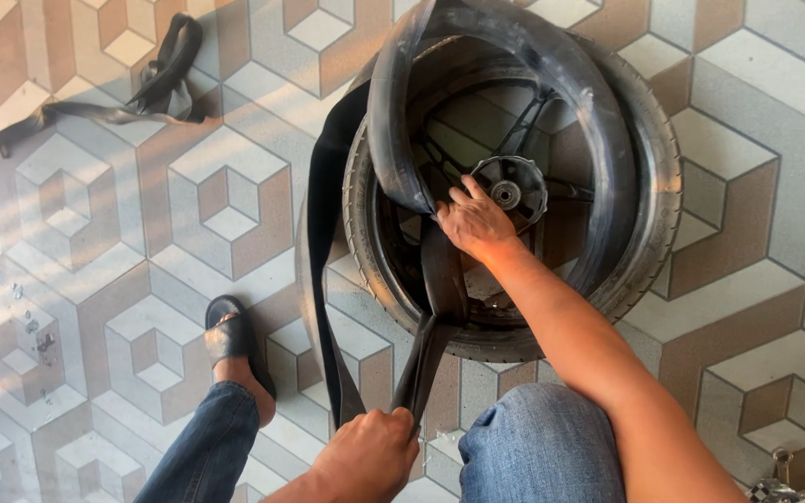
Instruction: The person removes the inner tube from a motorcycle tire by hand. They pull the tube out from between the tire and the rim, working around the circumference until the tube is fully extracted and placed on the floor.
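Note:
A black motorcycle wheel with its tyre [656, 177] lies flat on the patterned tiled floor. A black rubber inner tube [552, 70] loops out over the wheel and hangs down toward me. My left hand [367, 454] is closed on the tube's lower folded end, near my knees. My right hand [472, 222] presses on the tube where it enters the rim, just beside the hub [511, 191]. The tube's part under my right hand is hidden.
Another limp black rubber tube [142, 93] lies on the floor at the upper left. My left foot in a black sandal [228, 333] rests left of the wheel, and my right knee in jeans [540, 442] is below it. A metal object [777, 484] shows at the bottom right corner.

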